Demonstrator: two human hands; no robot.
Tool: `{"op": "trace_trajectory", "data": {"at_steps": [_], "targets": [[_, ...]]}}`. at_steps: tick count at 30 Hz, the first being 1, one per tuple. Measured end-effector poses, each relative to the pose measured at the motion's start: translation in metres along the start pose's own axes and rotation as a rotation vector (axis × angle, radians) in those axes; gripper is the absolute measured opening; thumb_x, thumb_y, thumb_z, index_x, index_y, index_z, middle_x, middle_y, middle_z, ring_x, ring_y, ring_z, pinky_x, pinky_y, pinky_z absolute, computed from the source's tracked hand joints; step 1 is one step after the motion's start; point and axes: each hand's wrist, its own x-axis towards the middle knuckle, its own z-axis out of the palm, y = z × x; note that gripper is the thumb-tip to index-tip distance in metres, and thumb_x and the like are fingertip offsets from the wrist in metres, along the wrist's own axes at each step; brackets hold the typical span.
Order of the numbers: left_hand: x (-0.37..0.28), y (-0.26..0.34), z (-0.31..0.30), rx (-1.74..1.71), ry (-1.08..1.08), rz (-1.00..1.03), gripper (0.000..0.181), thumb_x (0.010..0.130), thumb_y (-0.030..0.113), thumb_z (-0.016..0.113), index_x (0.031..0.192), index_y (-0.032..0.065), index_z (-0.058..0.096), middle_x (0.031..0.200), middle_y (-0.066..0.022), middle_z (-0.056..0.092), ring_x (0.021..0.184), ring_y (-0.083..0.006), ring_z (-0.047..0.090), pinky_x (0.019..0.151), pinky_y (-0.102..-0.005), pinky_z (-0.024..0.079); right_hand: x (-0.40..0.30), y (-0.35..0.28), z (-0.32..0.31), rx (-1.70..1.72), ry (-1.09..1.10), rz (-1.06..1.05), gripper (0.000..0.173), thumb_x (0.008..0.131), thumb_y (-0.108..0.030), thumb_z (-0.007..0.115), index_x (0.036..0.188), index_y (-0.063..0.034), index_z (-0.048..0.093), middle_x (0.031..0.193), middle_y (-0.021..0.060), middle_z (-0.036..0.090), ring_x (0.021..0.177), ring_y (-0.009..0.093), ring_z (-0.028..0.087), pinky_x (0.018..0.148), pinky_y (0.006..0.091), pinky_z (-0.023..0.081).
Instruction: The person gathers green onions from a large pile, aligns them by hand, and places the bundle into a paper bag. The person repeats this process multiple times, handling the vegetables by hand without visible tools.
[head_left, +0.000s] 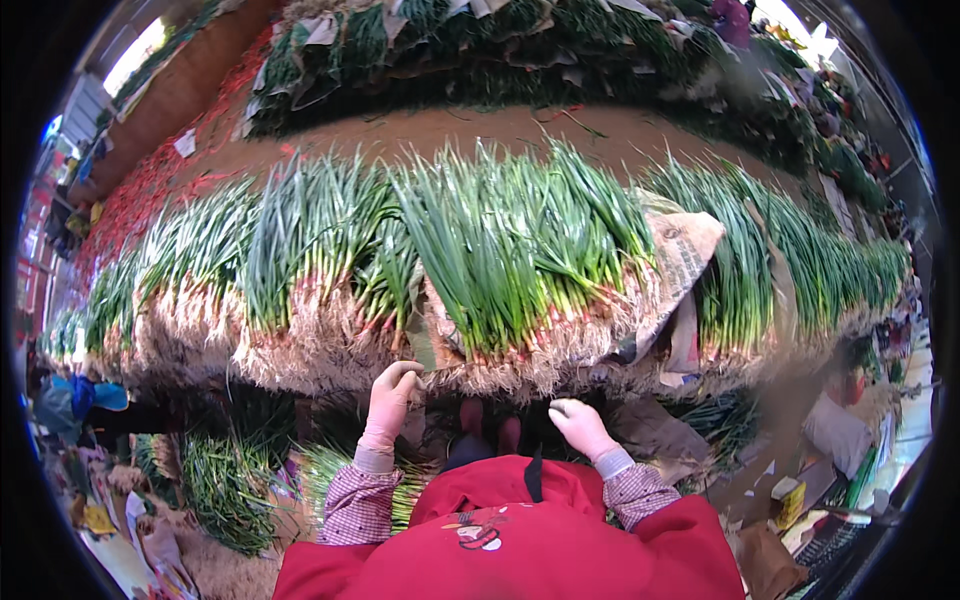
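Observation:
Green onions (487, 247) with pinkish stems and shaggy pale roots lie in a thick row before me, leaves pointing away. My left hand (394, 394), in a pale glove, has its thumb and fingers at the lower edge of a greenish cloth or sack piece (424, 337) between two bunches; whether it grips the edge is hard to tell. Below the root ends, my right hand (579, 426), also gloved, is loosely curled, and its fingertips are partly hidden. A printed sack (686, 240) sticks out from under the bunch on the right.
More green onions (750, 262) continue along the row on both sides. Beyond a brown strip of floor (465, 124) rises another heap of greens (450, 75). Loose green onions (225, 487) lie low at left, a paper or cloth sheet (660, 435) at right. Red scraps (142, 195) litter the far left.

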Motion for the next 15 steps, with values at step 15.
{"op": "trace_trajectory", "data": {"at_steps": [15], "targets": [[0.043,0.000,0.107,-0.020,-0.787,-0.320,0.021,0.091,0.010,0.047,0.106,0.0000,0.058,0.090,-0.0051,0.063,0.078,-0.0109,0.059,0.075,-0.0233,0.048,0.159,0.054,-0.093,-0.707,0.416,0.168,0.015,0.078,-0.018,0.053,0.077,-0.0094,0.065,0.074,0.0110,0.065,0.071,0.027,0.066,0.062,0.0379,0.052]]}}
